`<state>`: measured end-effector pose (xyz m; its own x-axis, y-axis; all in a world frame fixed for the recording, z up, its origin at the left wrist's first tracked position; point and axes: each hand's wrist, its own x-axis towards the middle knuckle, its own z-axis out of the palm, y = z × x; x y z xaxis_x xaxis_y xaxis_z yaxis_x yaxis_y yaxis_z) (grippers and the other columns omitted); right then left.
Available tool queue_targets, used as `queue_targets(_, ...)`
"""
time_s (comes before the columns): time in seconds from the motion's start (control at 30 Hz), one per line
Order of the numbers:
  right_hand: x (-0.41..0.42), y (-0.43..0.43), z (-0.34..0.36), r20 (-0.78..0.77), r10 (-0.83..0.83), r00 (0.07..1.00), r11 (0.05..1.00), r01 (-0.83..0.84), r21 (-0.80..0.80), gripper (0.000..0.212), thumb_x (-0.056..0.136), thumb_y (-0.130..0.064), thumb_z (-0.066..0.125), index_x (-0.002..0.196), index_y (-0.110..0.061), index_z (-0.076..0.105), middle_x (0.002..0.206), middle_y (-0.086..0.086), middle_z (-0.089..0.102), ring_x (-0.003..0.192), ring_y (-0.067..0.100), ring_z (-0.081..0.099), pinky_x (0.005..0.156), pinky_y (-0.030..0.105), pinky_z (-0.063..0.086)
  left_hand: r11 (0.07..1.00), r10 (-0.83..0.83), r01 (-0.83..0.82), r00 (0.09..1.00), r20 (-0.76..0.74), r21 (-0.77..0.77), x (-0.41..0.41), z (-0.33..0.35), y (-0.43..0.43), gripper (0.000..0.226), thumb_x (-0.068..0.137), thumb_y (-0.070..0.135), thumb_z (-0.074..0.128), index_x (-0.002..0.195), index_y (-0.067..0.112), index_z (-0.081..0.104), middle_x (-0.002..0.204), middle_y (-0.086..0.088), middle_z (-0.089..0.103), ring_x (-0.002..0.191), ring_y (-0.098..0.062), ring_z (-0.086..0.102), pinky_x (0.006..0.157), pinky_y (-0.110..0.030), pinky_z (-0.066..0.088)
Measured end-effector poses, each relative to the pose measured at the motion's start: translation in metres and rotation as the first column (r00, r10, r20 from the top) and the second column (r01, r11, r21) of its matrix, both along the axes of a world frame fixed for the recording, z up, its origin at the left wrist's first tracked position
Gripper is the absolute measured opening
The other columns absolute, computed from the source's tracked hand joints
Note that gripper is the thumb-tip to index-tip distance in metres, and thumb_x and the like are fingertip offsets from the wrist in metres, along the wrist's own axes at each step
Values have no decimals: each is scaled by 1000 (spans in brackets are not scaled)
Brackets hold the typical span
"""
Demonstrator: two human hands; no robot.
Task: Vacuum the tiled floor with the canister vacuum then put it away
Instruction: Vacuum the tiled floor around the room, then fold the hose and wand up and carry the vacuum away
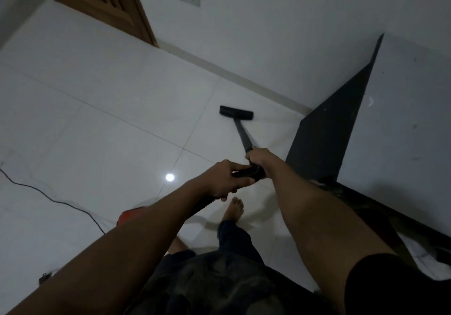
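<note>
- Mid-stroke, you have both hands on the vacuum. Your right hand [262, 160] is wrapped round the top of the wand [242, 135], and your left hand [225, 178] is closed round the ribbed hose [251, 173] just behind it.
- The floor head [236, 112] lies flat on the tiled floor [97, 119], near the skirting board [244, 77] and a little left of the dark panel [329, 124] that stands in the corner.
- The red canister [131, 213] shows only in part behind your left forearm, close to your bare foot [234, 208]. Its power cord [48, 197] trails over the tiles at the left.
- By the look of it, the vacuuming is under way and the putting-away is not yet begun.
- To do this pass well, keep the floor head flat on the tile and draw it in slow, overlapping strokes along the skirting board.
- Ease it into the corner beside the dark panel rather than knocking against it.
- Let your left hand feed the hose slack so the canister follows without jerking.
- Watch the power cord and your toes as you step.
</note>
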<state>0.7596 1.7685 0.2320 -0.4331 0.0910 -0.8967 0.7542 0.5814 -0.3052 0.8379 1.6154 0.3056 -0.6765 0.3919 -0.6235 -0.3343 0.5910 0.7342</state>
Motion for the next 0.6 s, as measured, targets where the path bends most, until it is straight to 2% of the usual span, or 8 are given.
queue_targets(0.07, 11, -31, 16, 4, 38, 999, 999, -38, -6, 34, 100, -19, 53, 132, -8, 57, 111, 16, 63, 88, 32, 65, 78, 43, 58, 999, 42, -42, 998, -43, 6, 19, 11, -30, 44, 97, 42, 64, 139, 31, 59, 72, -7, 63, 45, -15, 58, 51, -25, 50)
queue_targets(0.13, 25, -65, 31, 11, 81, 997, 997, -81, -16, 27, 98, -19, 54, 120, -4, 60, 100, 17, 64, 76, 30, 64, 65, 37, 57, 996, 90, -89, 993, -82, 17, 40, 23, -61, 42, 96, 40, 65, 137, 31, 61, 70, -7, 63, 43, -15, 58, 51, -25, 50)
queue_targets(0.27, 52, -142, 59, 26, 129, 991, 988, -126, -88, 21, 94, -16, 51, 110, -5, 58, 90, 16, 64, 67, 26, 63, 52, 28, 51, 971, 238, -232, 955, -177, 56, 84, 46, -133, 33, 92, 34, 70, 125, 35, 69, 66, -5, 61, 46, -17, 54, 49, -27, 50)
queue_targets(0.4, 74, -211, 81, 68, 74, 995, 979, -59, -196, 21, 88, -12, 51, 109, -9, 55, 84, 11, 62, 65, 22, 61, 44, 21, 50, 943, 330, -329, 902, -280, 52, 117, 66, -199, 32, 87, 27, 75, 119, 33, 72, 65, -3, 66, 44, -15, 56, 48, -30, 52)
queue_targets(0.5, 88, -263, 103, 69, 58, 996, 955, -36, -294, 19, 86, -13, 49, 105, -9, 53, 81, 10, 61, 68, 20, 61, 48, 22, 52, 903, 418, -423, 837, -353, 67, 142, 80, -248, 41, 83, 19, 79, 121, 30, 72, 70, 0, 70, 45, -7, 57, 49, -24, 51)
queue_targets(0.6, 98, -307, 113, 25, 53, 998, 926, -40, -376, 21, 87, -20, 46, 99, -8, 58, 85, 13, 65, 74, 25, 65, 71, 33, 58, 826, 540, -554, 723, -430, 105, 165, 88, -287, 42, 81, 13, 80, 119, 30, 73, 71, 12, 69, 51, 2, 59, 54, -15, 48)
